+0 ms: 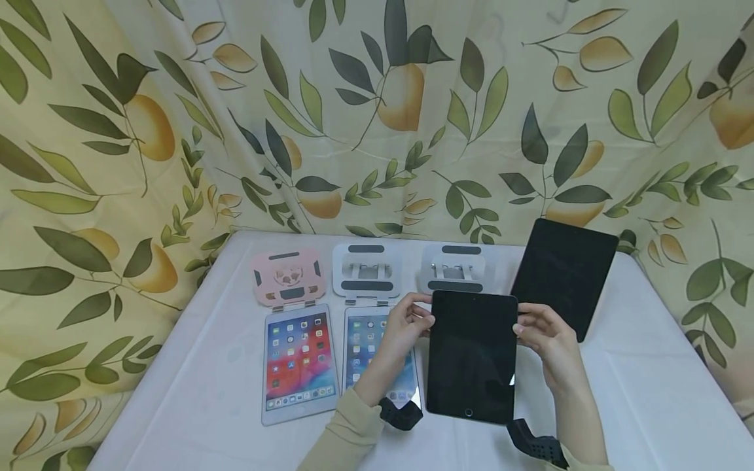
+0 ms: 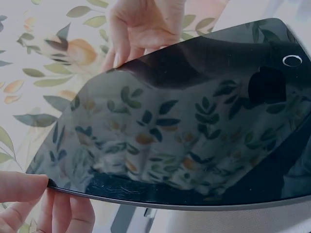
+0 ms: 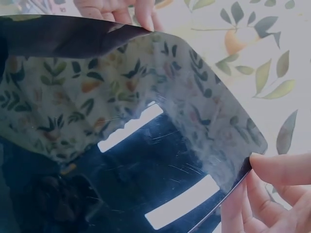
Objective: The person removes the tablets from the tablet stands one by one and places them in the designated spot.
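"Holding what, there?"
"A black tablet (image 1: 472,356), pinched along its upper sides by left hand (image 1: 406,324) and right hand (image 1: 549,333), raised near the right stand (image 1: 456,269)"
"And progress?"
"Settled, it seems: one white tablet (image 1: 299,358) before the pink stand (image 1: 289,277), another white tablet (image 1: 366,340) before the middle stand (image 1: 367,269); probably remaining: this one, plus a second black tablet (image 1: 568,271) at right"

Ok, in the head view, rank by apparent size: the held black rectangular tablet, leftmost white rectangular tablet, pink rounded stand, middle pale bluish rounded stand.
1. Held black tablet, though it may be nearer the camera
2. White tablet
3. Pink stand and pale bluish stand: too alike to rank
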`<action>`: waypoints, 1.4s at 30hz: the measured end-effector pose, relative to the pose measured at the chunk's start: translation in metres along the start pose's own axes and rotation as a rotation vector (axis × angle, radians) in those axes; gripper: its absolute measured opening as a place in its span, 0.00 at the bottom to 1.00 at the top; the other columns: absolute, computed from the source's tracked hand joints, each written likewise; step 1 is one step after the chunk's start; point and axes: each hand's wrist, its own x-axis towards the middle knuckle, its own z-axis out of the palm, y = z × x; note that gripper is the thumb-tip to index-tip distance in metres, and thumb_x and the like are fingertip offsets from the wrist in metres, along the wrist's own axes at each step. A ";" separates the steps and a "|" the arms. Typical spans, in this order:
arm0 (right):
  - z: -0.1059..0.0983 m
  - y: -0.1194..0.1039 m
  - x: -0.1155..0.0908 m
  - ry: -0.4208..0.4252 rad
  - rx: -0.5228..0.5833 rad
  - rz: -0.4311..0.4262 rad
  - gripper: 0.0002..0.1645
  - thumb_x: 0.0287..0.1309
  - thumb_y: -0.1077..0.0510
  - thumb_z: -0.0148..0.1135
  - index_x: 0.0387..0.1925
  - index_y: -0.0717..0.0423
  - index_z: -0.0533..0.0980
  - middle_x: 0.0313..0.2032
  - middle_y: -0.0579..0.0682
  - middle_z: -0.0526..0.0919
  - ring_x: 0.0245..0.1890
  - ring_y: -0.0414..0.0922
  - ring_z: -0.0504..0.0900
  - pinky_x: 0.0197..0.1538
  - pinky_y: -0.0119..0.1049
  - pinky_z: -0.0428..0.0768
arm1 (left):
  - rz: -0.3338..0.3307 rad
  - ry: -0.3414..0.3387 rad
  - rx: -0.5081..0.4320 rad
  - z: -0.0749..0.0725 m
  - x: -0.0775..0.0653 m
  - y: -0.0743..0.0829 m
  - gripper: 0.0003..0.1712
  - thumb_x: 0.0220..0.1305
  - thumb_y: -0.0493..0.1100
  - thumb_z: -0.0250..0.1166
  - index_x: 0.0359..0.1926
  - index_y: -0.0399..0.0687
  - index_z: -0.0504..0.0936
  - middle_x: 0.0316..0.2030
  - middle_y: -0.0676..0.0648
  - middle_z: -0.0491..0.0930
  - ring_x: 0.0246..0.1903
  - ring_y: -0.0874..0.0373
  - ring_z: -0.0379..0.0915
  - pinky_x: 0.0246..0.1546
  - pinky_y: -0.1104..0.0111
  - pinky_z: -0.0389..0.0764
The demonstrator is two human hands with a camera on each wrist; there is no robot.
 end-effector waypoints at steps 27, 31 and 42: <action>0.005 0.018 0.014 -0.041 -0.254 0.322 0.30 0.68 0.52 0.53 0.65 0.63 0.65 0.31 0.25 0.79 0.34 0.29 0.80 0.42 0.24 0.79 | -0.109 -0.028 0.171 -0.007 0.010 -0.017 0.20 0.60 0.32 0.60 0.54 0.37 0.77 0.34 0.44 0.79 0.27 0.63 0.75 0.33 0.70 0.82; 0.005 0.022 0.016 -0.080 -0.308 0.361 0.33 0.69 0.49 0.51 0.68 0.65 0.62 0.33 0.27 0.78 0.34 0.28 0.79 0.42 0.22 0.78 | -0.133 -0.045 0.194 -0.009 0.010 -0.019 0.21 0.62 0.33 0.59 0.56 0.35 0.76 0.37 0.40 0.81 0.30 0.60 0.78 0.37 0.66 0.84; 0.007 0.031 0.019 -0.124 -0.333 0.382 0.37 0.70 0.50 0.49 0.67 0.75 0.57 0.54 0.62 0.77 0.32 0.25 0.79 0.42 0.22 0.81 | -0.242 -0.103 0.234 -0.010 0.012 -0.021 0.32 0.65 0.41 0.60 0.68 0.42 0.64 0.47 0.40 0.80 0.40 0.54 0.81 0.42 0.67 0.83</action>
